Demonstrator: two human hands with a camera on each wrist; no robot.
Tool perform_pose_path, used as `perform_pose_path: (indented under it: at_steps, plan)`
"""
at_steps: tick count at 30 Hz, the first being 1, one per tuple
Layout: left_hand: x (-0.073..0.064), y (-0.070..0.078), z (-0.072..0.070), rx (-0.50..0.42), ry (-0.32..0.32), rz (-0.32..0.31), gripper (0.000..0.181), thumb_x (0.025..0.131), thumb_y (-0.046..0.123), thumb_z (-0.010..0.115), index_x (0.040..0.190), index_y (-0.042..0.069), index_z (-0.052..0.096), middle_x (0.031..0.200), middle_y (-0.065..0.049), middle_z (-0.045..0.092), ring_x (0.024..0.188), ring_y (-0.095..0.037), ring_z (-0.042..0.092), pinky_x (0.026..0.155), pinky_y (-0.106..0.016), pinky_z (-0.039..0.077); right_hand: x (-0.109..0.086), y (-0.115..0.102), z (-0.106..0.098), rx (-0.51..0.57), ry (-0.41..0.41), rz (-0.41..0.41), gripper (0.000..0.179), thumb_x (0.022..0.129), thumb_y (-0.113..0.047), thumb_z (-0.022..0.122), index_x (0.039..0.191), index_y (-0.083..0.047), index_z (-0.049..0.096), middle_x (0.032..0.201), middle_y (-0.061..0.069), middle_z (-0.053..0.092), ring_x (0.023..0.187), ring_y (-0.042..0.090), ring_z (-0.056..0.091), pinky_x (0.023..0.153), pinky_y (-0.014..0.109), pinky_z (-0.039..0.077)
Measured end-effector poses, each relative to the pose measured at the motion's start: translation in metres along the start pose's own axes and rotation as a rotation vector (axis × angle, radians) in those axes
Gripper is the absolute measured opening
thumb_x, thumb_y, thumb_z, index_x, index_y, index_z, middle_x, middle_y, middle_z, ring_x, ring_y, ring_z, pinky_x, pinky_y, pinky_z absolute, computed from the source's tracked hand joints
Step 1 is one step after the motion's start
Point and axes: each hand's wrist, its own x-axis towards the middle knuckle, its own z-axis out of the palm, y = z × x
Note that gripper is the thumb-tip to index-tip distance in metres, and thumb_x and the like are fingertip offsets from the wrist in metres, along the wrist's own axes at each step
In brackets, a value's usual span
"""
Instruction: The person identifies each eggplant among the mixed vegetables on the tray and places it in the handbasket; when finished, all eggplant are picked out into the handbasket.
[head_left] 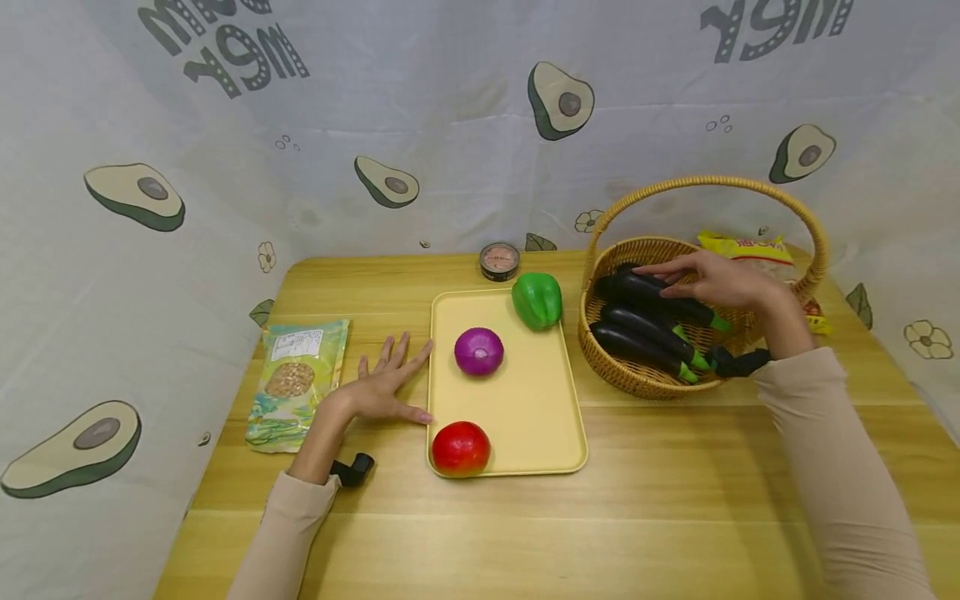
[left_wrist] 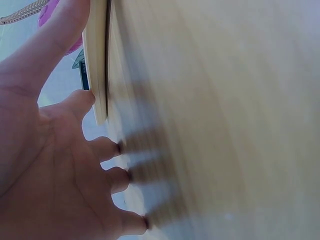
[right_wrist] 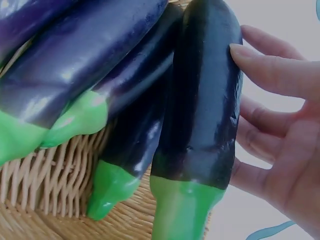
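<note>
My left hand [head_left: 378,390] is spread flat on the table, its thumb and index fingertip at the left edge of a cream tray [head_left: 525,400]. In the left wrist view its palm and straight fingers show beside the tray's side. The tray holds a purple onion [head_left: 479,352], a red tomato [head_left: 461,448] and a green bell pepper [head_left: 537,301]. My right hand [head_left: 720,279] reaches over a wicker basket [head_left: 630,385] with several eggplants inside. In the right wrist view its thumb and fingers touch one side of the top eggplant [right_wrist: 202,100], not wrapped round it.
A green-yellow food bag [head_left: 296,387] lies left of my left hand. Behind the tray stands a small round tin [head_left: 499,261]. The basket's tall handle [head_left: 712,181] arches over my right wrist area. A yellow-and-red package [head_left: 757,250] sits behind the basket, near the cloth backdrop.
</note>
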Motion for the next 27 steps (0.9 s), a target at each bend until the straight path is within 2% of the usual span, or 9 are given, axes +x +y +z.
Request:
perform_pose_path:
  at_steps: [3, 5, 7, 9, 16, 27]
  plan:
    - [0.0001, 0.0000, -0.0002, -0.005, -0.002, -0.002, 0.117, 0.086, 0.056, 0.079, 0.168, 0.025, 0.001, 0.170, -0.020, -0.025, 0.156, -0.043, -0.029, 0.116, -0.079, -0.017, -0.0015, 0.0002, 0.0020, -0.010, 0.023, 0.023, 0.049, 0.102, 0.005, 0.056, 0.150, -0.003, 0.052, 0.149, 0.031, 0.054, 0.122, 0.045, 0.065, 0.058, 0.024, 0.048]
    - [0.0004, -0.0002, -0.0004, -0.005, -0.003, -0.002, 0.117, 0.086, 0.056, 0.079, 0.168, 0.025, 0.002, 0.170, -0.019, -0.025, 0.156, -0.043, -0.028, 0.116, -0.079, -0.017, -0.0021, 0.0003, 0.0036, -0.020, 0.037, 0.022, 0.049, 0.101, 0.003, 0.060, 0.149, -0.003, 0.054, 0.145, 0.030, 0.058, 0.121, 0.045, 0.066, 0.062, 0.022, 0.051]
    - [0.0006, -0.0005, -0.0004, -0.005, -0.004, -0.001, 0.117, 0.086, 0.056, 0.079, 0.168, 0.025, 0.002, 0.171, -0.019, -0.025, 0.156, -0.043, -0.028, 0.116, -0.079, -0.016, -0.0022, 0.0001, 0.0051, -0.032, 0.047, 0.012, 0.048, 0.100, -0.001, 0.064, 0.148, -0.004, 0.056, 0.142, 0.029, 0.061, 0.121, 0.045, 0.065, 0.076, 0.020, 0.055]
    - [0.0003, -0.0010, -0.0003, -0.001, -0.004, -0.003, 0.117, 0.086, 0.056, 0.079, 0.168, 0.025, 0.002, 0.171, -0.019, -0.025, 0.156, -0.042, -0.028, 0.116, -0.079, -0.016, -0.0014, 0.0003, 0.0065, -0.033, 0.047, 0.002, 0.049, 0.099, -0.004, 0.067, 0.147, -0.004, 0.058, 0.141, 0.027, 0.062, 0.122, 0.044, 0.064, 0.083, 0.019, 0.056]
    - [0.0000, -0.0009, 0.0000, -0.011, -0.003, 0.000, 0.117, 0.086, 0.056, 0.079, 0.168, 0.025, 0.002, 0.171, -0.020, -0.024, 0.156, -0.043, -0.028, 0.115, -0.079, -0.017, 0.0008, 0.0020, 0.0079, -0.050, 0.051, -0.020, 0.050, 0.095, -0.006, 0.072, 0.144, -0.003, 0.060, 0.137, 0.029, 0.064, 0.117, 0.043, 0.067, 0.080, 0.019, 0.057]
    - [0.0002, -0.0006, -0.0005, -0.011, -0.005, -0.004, 0.117, 0.086, 0.056, 0.079, 0.168, 0.025, 0.001, 0.171, -0.019, -0.025, 0.156, -0.042, -0.029, 0.116, -0.079, -0.017, 0.0018, 0.0049, 0.0074, -0.034, 0.071, 0.020, 0.049, 0.092, -0.001, 0.075, 0.140, -0.003, 0.064, 0.135, 0.024, 0.067, 0.113, 0.037, 0.069, 0.079, 0.019, 0.057]
